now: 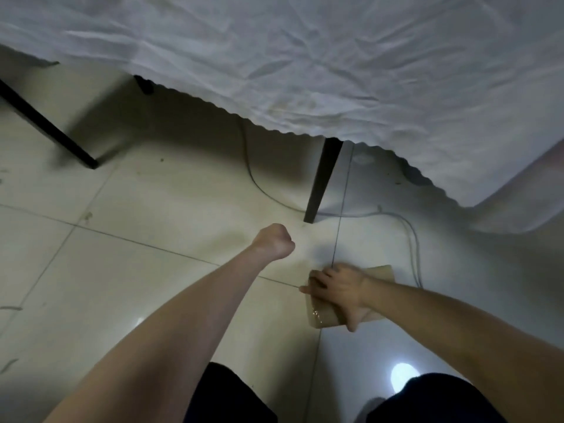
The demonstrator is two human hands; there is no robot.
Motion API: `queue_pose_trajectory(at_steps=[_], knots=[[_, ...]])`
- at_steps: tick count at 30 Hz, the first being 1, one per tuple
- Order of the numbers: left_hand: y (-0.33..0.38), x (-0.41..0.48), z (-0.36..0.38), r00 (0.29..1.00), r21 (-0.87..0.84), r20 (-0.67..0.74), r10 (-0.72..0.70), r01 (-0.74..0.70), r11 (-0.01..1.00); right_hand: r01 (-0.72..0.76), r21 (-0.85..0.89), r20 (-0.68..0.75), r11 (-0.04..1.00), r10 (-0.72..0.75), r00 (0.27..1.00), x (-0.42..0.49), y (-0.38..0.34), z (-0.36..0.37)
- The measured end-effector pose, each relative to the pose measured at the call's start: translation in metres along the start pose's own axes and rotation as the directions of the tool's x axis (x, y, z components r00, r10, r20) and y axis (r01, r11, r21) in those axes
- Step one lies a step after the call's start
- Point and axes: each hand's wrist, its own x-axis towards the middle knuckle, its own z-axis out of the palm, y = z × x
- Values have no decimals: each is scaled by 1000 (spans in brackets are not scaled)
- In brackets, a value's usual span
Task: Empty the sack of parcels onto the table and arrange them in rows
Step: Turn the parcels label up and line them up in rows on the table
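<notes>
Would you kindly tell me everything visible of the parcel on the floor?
The parcel is a flat, tan rectangular packet, seemingly cardboard or paper, with glossy tape shining at its near corner. It lies flat on the tiled floor. The right hand lies spread over its middle, thumb at the near edge, hiding much of it.

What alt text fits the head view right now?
The right hand lies spread on a brown parcel on the tiled floor, near a black table leg. The left hand is a fist holding nothing; a white-clothed table fills the top.
</notes>
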Motion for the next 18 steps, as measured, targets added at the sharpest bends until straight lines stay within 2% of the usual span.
queue_pose_trajectory(at_steps=[4,7,11,16,18], knots=[[0,-15,-6,1000,1,-3,-4,4,1000,-118,75,75,990,112,991,-1,-17,-5],[5,-31,-21,1000,38,1,7,-7,999,-202,249,-14,947,212,977,-9,-8,-39],[9,-66,-52,998,155,66,9,-19,988,-153,473,-130,868,241,962,-28,-11,-101],[13,-137,-118,975,230,221,-31,-21,973,-181,760,-45,625,329,943,-94,-33,-182],[18,-166,-146,966,233,260,-19,-44,971,-166,788,-50,592,331,942,-118,-43,-213]])
